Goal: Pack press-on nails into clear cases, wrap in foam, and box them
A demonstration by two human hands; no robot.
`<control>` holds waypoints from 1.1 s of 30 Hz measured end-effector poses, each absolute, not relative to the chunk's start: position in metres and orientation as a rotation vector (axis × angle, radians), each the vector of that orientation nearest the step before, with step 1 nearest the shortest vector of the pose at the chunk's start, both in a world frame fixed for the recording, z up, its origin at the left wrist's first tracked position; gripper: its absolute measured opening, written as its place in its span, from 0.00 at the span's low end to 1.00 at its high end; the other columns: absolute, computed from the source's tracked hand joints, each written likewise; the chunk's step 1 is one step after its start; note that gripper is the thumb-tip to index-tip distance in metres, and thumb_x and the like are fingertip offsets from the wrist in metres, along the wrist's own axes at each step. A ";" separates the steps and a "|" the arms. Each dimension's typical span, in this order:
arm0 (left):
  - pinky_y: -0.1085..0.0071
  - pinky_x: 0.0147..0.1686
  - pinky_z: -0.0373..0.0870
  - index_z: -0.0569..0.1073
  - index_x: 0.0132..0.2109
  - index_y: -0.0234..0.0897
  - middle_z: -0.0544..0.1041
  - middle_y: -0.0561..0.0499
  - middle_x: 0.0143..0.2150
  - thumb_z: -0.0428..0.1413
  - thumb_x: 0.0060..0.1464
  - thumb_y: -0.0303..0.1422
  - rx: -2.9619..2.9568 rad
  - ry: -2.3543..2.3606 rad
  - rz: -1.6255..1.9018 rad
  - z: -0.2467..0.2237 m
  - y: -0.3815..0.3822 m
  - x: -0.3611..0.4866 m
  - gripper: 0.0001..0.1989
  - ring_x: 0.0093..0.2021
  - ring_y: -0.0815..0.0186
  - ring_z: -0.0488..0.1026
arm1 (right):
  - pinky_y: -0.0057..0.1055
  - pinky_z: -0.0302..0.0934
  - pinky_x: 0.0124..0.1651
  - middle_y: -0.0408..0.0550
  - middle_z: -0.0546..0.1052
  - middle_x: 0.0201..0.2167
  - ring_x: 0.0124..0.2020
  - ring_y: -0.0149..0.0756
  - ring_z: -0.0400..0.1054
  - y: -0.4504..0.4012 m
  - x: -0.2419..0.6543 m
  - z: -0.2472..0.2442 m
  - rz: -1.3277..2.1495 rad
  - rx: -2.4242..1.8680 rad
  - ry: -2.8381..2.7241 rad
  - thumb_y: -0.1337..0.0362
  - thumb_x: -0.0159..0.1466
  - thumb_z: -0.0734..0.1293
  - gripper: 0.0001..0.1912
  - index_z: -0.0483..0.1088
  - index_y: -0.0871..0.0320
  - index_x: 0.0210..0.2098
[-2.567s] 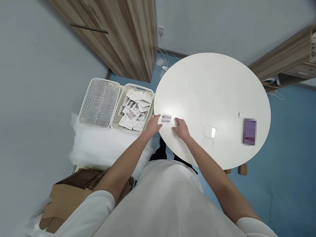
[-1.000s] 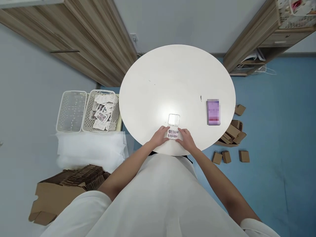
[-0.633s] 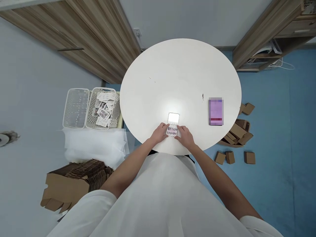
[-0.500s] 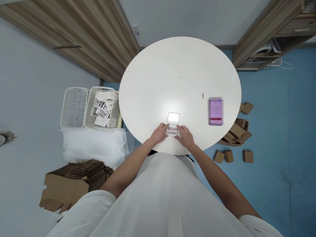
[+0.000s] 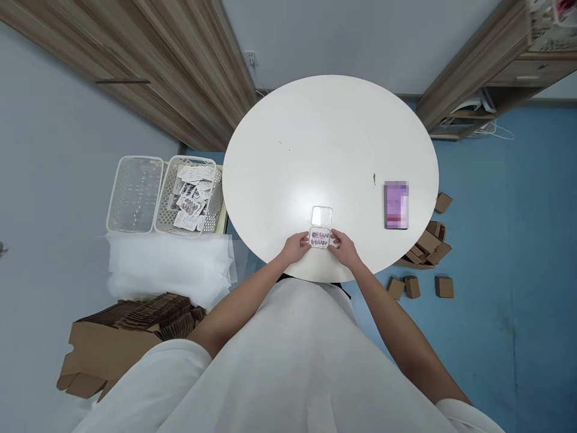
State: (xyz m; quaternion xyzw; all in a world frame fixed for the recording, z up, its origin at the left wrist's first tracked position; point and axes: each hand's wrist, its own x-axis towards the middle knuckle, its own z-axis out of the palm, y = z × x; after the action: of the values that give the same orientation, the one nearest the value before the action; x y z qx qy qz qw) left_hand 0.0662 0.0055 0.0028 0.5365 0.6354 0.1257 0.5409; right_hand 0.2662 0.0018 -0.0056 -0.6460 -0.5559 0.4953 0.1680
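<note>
A small clear plastic box (image 5: 320,245) lies near the front edge of the white table, its hinged transparent lid (image 5: 321,216) raised and pointing away from me. Inside sit rows of small pinkish and dark pieces that look like press-on nails (image 5: 320,236). My left hand (image 5: 296,248) grips the left side of the box with thumb and fingers. On the opposite side, the fingers of my right hand (image 5: 345,249) are closed on the right edge.
The round white table (image 5: 333,132) carries a purple box (image 5: 396,205) at right. To the left stand a white basket (image 5: 164,198) of printed cards and a clear bin (image 5: 135,195), with white sheets (image 5: 166,264) and stacked flattened cartons (image 5: 112,349). Small brown boxes (image 5: 445,287) lie on the floor.
The plastic box has turned slightly and sits straighter between my hands. My fingers have shifted outward to its sides. The whole view has moved a little.
</note>
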 end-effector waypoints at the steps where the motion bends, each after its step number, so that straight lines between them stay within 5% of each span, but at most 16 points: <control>1: 0.67 0.43 0.68 0.64 0.54 0.37 0.71 0.48 0.43 0.55 0.49 0.28 1.231 1.500 0.309 0.002 0.004 0.067 0.23 0.37 0.69 0.71 | 0.37 0.62 0.43 0.47 0.69 0.43 0.40 0.35 0.63 0.002 0.265 -0.005 1.419 -1.841 -1.543 0.68 0.51 0.63 0.31 0.57 0.53 0.55; 11: 0.65 0.42 0.68 0.66 0.51 0.36 0.73 0.44 0.46 0.53 0.49 0.26 1.089 1.316 0.543 0.012 -0.007 0.042 0.20 0.39 0.67 0.72 | 0.35 0.62 0.43 0.48 0.67 0.42 0.33 0.29 0.64 -0.019 0.235 0.029 1.441 -1.713 -1.213 0.68 0.50 0.62 0.26 0.62 0.57 0.49; 27: 0.69 0.37 0.64 0.68 0.47 0.36 0.74 0.48 0.34 0.62 0.40 0.35 0.879 0.926 0.669 0.064 -0.016 -0.008 0.24 0.33 0.69 0.71 | 0.33 0.62 0.38 0.47 0.73 0.41 0.34 0.34 0.68 -0.034 0.197 0.082 1.561 -1.469 -0.765 0.50 0.52 0.65 0.19 0.70 0.52 0.40; 33: 0.70 0.37 0.64 0.68 0.46 0.36 0.74 0.50 0.33 0.63 0.39 0.35 0.807 0.871 0.613 0.068 -0.023 -0.009 0.25 0.32 0.71 0.70 | 0.33 0.63 0.37 0.46 0.75 0.41 0.36 0.35 0.69 -0.033 0.190 0.091 1.565 -1.415 -0.647 0.53 0.51 0.67 0.19 0.68 0.51 0.41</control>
State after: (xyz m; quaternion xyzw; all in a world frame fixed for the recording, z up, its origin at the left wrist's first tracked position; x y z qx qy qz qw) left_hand -0.0087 -0.0235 0.0681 0.3743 0.4038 0.2842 0.7849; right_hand 0.1905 -0.0335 0.0909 -0.5723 -0.2618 0.6331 0.4507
